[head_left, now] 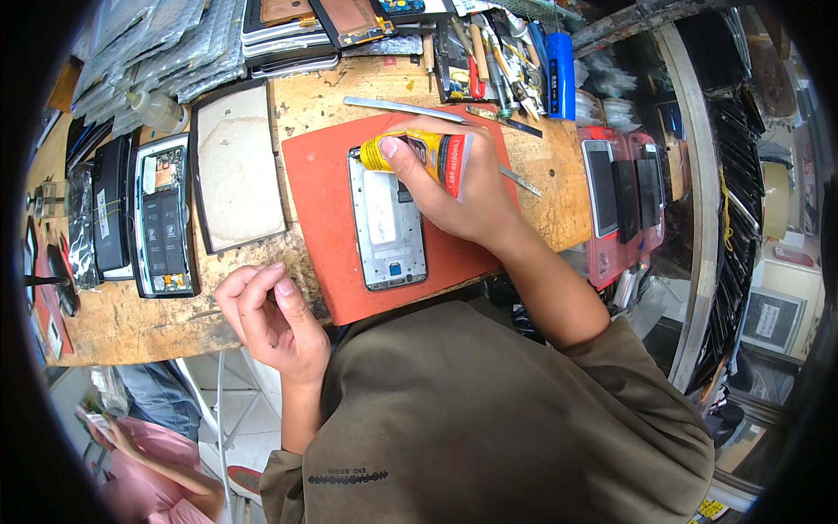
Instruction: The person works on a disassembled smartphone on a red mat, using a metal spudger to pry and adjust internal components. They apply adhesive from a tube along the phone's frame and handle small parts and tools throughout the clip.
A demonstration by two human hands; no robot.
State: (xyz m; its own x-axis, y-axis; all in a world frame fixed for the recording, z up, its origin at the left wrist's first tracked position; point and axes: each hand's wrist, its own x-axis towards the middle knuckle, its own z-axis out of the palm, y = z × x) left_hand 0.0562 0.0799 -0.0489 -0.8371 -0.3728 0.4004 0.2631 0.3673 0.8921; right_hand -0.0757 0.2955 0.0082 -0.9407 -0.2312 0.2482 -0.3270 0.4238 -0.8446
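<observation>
A silver-grey phone mid-frame [371,253] lies on an orange-red mat [323,183] at the front of the workbench. Above its far end, my right hand [467,196] is closed round a yellow and red glue tube [375,154]. The tube lies almost flat, its dark nozzle at the frame's far left corner; whether the tip touches is hard to make out. My left hand [275,319] hovers by the bench's front edge, left of the mat, palm up. Its fingers are loosely curled and apart, and nothing shows in them.
Left of the mat lie a stained pale panel [240,170] and an opened phone [164,218]. Metal spatulas [401,108] rest along the mat's far edge. Tools and a blue cylinder [560,77] stand behind. Phones on a red tray [602,253] are at right. A person in pink [166,454] is lower left.
</observation>
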